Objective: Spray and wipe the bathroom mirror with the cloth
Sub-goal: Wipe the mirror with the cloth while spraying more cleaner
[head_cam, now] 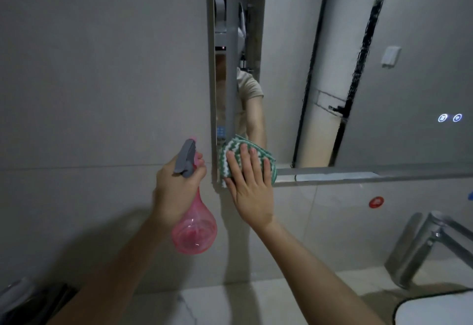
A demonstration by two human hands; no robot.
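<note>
Fingers (247, 157) of right hand (249, 189) flat, pressing green-and-white ribbed cloth (231, 153) onto mirror (358, 68) lower-left corner, left hand (176, 186) curled round neck of translucent pink bulbous spray bottle (193, 227), grey trigger head, chrome faucet (425, 248) lower right.

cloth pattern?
Green and white zigzag stripes on the cloth, pressed under the right hand; head view.
</note>
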